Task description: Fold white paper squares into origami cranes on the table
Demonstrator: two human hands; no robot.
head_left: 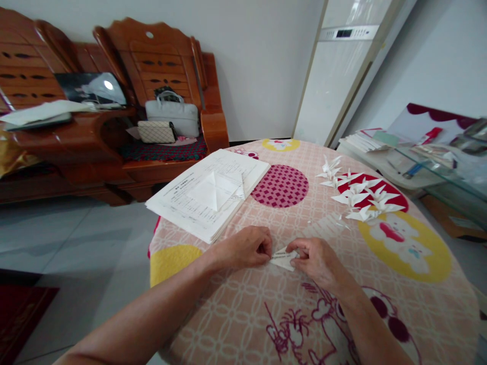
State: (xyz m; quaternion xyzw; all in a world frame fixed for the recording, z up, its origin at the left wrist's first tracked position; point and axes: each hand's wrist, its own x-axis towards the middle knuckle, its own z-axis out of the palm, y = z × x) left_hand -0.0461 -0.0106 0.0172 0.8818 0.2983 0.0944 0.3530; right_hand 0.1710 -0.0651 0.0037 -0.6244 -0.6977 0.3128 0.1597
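A small folded piece of printed white paper (282, 258) lies on the pink patterned tablecloth (289, 304) between my hands. My left hand (245, 247) is curled and pinches the paper's left end. My right hand (317, 260) is curled too and grips its right end with thumb and fingers. Most of the paper is hidden by my fingers.
A stack of printed sheets (182, 203) with a folded white square (215, 191) on top lies at the table's left. Several white paper cranes (359, 195) sit at the right. Behind are a wooden bench (160, 66) with bags, a white appliance (335, 71) and a glass table (437, 162).
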